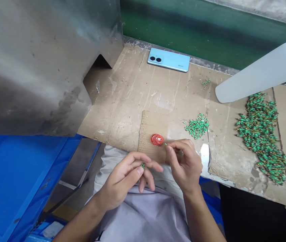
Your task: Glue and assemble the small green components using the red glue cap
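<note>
Between thumb and fingers, my left hand (124, 176) pinches one or more small dark-green pieces (143, 165). My right hand (184, 161) holds a tiny bright-green piece (166, 144) at its thumb and fingertip. Just left of that fingertip, a small red dish (157, 139) with glossy red contents rests on a square of cardboard (153, 121). Beyond my right hand lies a loose pile of small green pieces (197, 126). Far to the right spreads a larger heap of green pieces with dark and brass-coloured ends (261, 137).
A light-blue phone (168, 59) lies at the back edge of the cardboard-covered table (122, 101). A white cylinder (261, 72) leans in from the right. Stained sheet metal (44, 67) stands at left, above a blue bin (14, 181). A green wall panel (183, 30) runs behind.
</note>
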Available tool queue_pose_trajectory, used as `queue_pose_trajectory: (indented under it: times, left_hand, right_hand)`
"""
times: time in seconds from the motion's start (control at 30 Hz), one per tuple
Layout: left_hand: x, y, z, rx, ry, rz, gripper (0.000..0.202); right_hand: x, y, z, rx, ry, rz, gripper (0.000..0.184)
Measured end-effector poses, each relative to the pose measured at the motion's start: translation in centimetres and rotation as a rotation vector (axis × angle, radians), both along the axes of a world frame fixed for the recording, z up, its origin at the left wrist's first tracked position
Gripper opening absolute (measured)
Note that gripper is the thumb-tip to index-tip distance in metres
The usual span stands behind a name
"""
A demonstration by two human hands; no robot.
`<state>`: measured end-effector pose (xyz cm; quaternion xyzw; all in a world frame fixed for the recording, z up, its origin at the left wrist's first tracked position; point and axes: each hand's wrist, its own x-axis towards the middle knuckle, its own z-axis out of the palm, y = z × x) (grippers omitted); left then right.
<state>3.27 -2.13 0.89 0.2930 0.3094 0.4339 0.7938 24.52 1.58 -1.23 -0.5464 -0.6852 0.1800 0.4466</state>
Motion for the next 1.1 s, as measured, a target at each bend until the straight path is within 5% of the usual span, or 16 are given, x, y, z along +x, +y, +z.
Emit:
queue_pose_trajectory:
  times: [1.1]
  left_hand:
    - [-1.5, -0.2, -0.6, -0.022, 0.002, 0.078, 0.006]
  right_hand:
    - [-0.4, 0.2, -0.3, -0.029, 0.019, -0.017, 0.012]
